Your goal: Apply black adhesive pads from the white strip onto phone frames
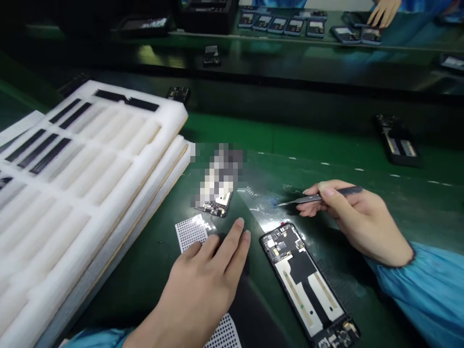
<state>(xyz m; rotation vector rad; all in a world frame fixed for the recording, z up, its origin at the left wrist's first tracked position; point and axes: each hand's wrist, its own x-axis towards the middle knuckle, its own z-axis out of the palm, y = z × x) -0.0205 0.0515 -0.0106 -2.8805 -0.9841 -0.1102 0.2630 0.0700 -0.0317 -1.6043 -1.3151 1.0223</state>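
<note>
Right hand point(357, 220) pinched tweezers point(319, 196), tips aimed left over the green table point(326, 145). Left hand point(206, 282) lay flat, fingers spread narrowly, on a perforated sheet point(190, 232). An opened phone point(308, 285) lay between the hands, back up. White foam trays point(90, 183) were stacked at left.

Overhead light is glaring off the green mat point(268, 212) and whitening the foam trays point(90, 159); the upper left is sinking into darkness, edges are bowing, and a pixelated patch point(219, 176) is masking one spot.
</note>
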